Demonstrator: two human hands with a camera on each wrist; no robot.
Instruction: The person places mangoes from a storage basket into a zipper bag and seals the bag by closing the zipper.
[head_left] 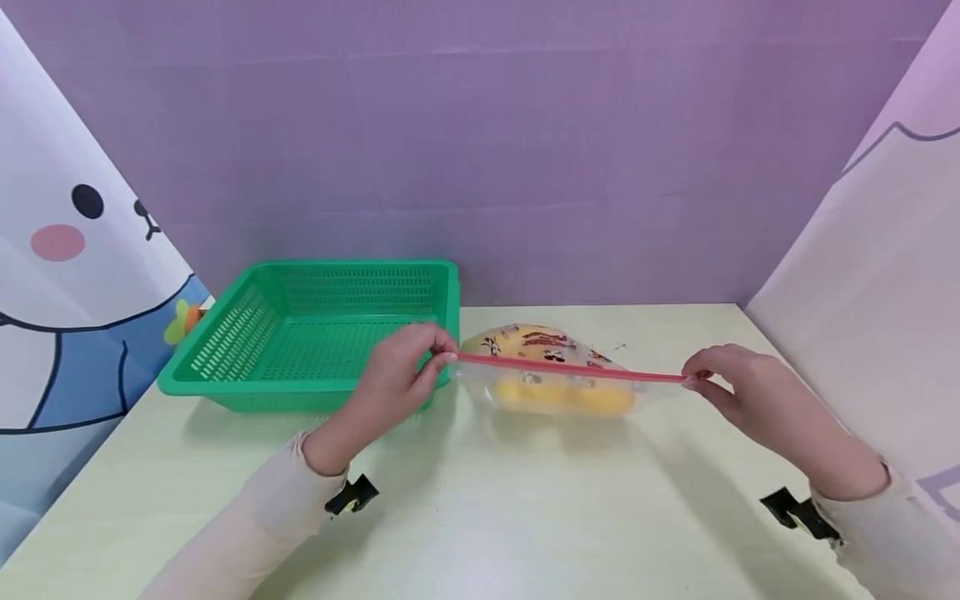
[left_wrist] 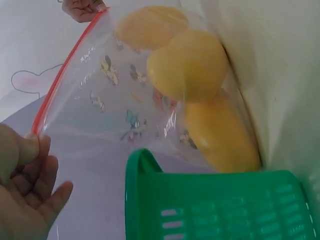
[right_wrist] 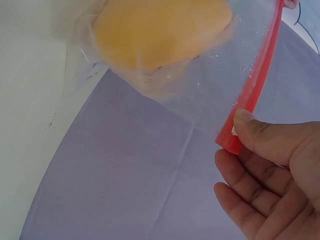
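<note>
A clear zip bag with cartoon prints and a red zip strip is stretched between both hands. Inside lie several yellow, rounded, fruit-like things, gathered at the bag's bottom by the table. My left hand pinches the left end of the red strip between thumb and forefinger, beside the basket's right edge. At the strip's right end, my right hand pinches the corner, as the right wrist view shows closely. The strip runs taut and nearly straight, sloping slightly down to the right in the head view.
A green plastic basket with slotted walls stands at the back left of the pale table, with nothing seen in it. A purple cloth backdrop rises behind, with printed sheets at both sides.
</note>
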